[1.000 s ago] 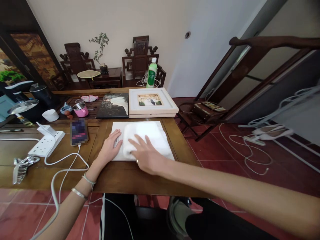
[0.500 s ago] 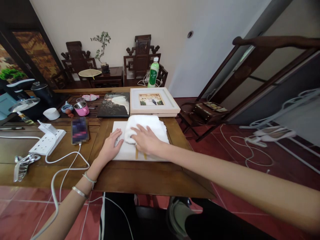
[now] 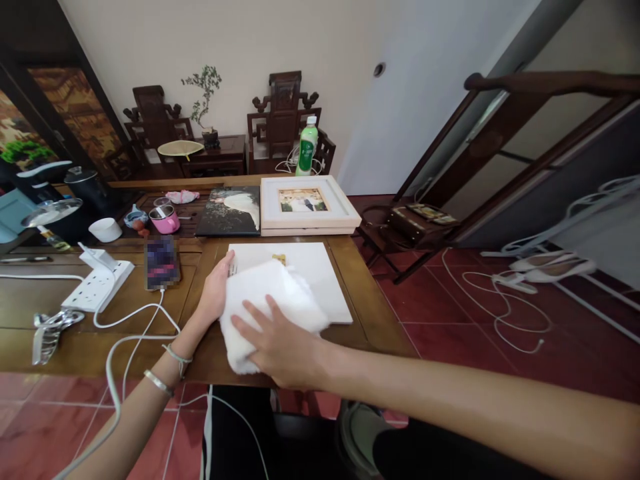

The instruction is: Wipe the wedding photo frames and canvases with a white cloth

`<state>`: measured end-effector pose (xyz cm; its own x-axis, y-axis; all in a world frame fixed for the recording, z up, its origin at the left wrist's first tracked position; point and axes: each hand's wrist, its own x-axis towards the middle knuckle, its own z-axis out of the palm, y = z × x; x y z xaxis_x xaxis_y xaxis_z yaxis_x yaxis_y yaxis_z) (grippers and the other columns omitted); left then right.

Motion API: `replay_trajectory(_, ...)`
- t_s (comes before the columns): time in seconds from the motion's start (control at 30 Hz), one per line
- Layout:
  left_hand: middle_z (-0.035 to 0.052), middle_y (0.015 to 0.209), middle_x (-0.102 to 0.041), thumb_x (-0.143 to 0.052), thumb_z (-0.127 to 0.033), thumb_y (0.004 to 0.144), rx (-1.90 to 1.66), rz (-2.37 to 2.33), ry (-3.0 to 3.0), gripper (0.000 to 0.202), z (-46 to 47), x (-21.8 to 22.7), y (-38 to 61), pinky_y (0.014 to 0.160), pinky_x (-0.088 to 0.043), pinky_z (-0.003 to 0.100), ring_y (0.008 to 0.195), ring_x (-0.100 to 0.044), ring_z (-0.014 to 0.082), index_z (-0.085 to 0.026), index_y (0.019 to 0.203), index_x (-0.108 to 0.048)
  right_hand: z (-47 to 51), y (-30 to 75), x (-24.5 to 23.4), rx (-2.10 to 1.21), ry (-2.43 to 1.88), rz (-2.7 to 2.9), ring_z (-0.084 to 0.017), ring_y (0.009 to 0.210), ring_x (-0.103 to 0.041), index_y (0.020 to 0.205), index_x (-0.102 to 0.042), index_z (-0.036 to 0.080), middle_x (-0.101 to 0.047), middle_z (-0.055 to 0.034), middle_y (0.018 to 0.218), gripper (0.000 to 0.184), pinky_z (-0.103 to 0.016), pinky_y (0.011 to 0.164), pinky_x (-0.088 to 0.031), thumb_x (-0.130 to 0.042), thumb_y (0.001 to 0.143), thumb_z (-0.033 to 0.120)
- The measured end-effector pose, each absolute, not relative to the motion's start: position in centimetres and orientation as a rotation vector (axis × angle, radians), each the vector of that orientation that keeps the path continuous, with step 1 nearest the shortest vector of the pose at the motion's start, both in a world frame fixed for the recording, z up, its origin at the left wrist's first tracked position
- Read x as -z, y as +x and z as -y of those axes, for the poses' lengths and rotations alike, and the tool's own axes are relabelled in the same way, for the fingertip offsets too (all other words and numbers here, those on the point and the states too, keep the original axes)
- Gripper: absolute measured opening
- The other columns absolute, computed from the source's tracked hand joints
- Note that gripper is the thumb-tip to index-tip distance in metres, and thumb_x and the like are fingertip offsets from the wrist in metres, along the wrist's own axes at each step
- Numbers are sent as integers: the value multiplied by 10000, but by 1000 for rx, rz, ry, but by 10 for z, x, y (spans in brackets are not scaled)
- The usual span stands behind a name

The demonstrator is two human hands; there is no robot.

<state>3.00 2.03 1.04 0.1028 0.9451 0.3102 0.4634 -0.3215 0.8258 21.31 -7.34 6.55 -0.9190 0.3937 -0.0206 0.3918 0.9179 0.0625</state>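
Observation:
A white rectangular panel (image 3: pixel 325 283) lies flat on the wooden table, with a small gold-coloured mark (image 3: pixel 279 258) near its far edge and dark print at its left side. Over its near left part is a thick, fluffy white towel (image 3: pixel 273 293), which overhangs the panel's near edge. My right hand (image 3: pixel 280 343) holds the towel from above, fingers spread across it. Along the panel's left edge my left hand (image 3: pixel 217 287) rests with its fingers stretched out; the towel hides its thumb.
Behind the panel are a framed photo (image 3: pixel 303 199) and a dark picture (image 3: pixel 230 210). To the left lie a phone (image 3: pixel 163 263), a power strip (image 3: pixel 100 287) with white cables, and a silver claw clip (image 3: pixel 53 330). A pink cup (image 3: pixel 165 219) and green bottle (image 3: pixel 307 148) stand farther back.
My right hand has brought the towel toward me and left, from the panel's far part to its near left corner. My left hand has turned more onto its side at the edge.

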Motion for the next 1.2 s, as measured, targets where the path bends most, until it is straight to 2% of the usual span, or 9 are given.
replay_trajectory(0.13, 118, 1375, -524, -251, -402, 969, -1063, -1387, 2060, 527, -16, -14, 36, 1134, -298, 376, 1310, -452, 203, -103, 1267, -566, 76, 235, -72, 173, 768, -2935, -447, 1347, -254, 1108, -674, 177, -341, -181, 1486, 343, -701, 993, -266, -579, 782, 230)
replay_trajectory(0.3, 160, 1330, -556, -440, -317, 897, -922, -1385, 2233, 427, -18, -7, 37, 1130, -292, 447, 1287, -477, 260, -88, 1219, -602, 35, 251, -82, 216, 1139, -2849, -363, 1367, -274, 1175, -618, 127, -414, -179, 1443, 421, -575, 1058, -273, -496, 773, 96)
replay_trajectory(0.37, 153, 1328, -560, -439, -284, 891, -912, -1377, 2246, 407, -20, -5, 36, 1130, -283, 464, 1295, -467, 263, -101, 1213, -607, 10, 248, -87, 215, 1232, -2830, -358, 1312, -368, 1145, -621, 112, -496, -199, 1362, 387, -527, 1011, -344, -464, 791, 99)
replay_trajectory(0.47, 118, 1320, -577, -429, -243, 886, -893, -1361, 2274, 377, -20, -6, 36, 1128, -278, 475, 1280, -484, 262, -144, 1195, -621, -26, 230, -94, 271, 1308, -2811, -331, 1096, -565, 1085, -629, 114, -621, -199, 1173, 342, -430, 858, -445, -416, 818, 121)
replay_trajectory(0.53, 100, 1280, -611, -427, -224, 881, -892, -1363, 2288, 358, -19, -10, 36, 1122, -286, 475, 1222, -538, 262, -165, 1162, -641, -46, 213, -99, 309, 1291, -2825, -301, 1007, -607, 1042, -637, 127, -656, -172, 1108, 320, -372, 795, -451, -404, 823, 125)
replay_trajectory(0.63, 97, 1183, -664, -448, -213, 865, -916, -1380, 2277, 331, -18, -14, 37, 1095, -337, 447, 1135, -595, 260, -161, 1111, -662, -65, 187, -105, 362, 1236, -2847, -272, 986, -612, 992, -648, 151, -674, -137, 1092, 283, -316, 758, -436, -427, 816, 130)
replay_trajectory(0.8, 92, 1199, -657, -448, -219, 869, -922, -1357, 2264, 335, -17, -14, 36, 1097, -341, 425, 1172, -573, 251, -164, 1130, -650, -72, 178, -106, 398, 1240, -2844, -258, 935, -618, 985, -647, 151, -673, -141, 1085, 271, -299, 712, -425, -438, 814, 129)
replay_trajectory(0.97, 124, 1331, -567, -442, -259, 882, -901, -1372, 2262, 382, -19, -7, 35, 1134, -281, 456, 1292, -472, 250, -138, 1202, -614, -67, 225, -100, 387, 1269, -2846, -260, 994, -593, 998, -642, 142, -667, -131, 1099, 310, -313, 788, -418, -404, 805, 95)
replay_trajectory(1.2, 129, 1322, -572, -443, -269, 885, -916, -1374, 2253, 375, -20, -4, 34, 1131, -291, 470, 1296, -468, 241, -143, 1191, -620, -57, 301, -94, 353, 1469, -2753, -286, 1041, -565, 1102, -628, 122, -643, -148, 1140, 396, -350, 857, -401, -389, 788, 102)
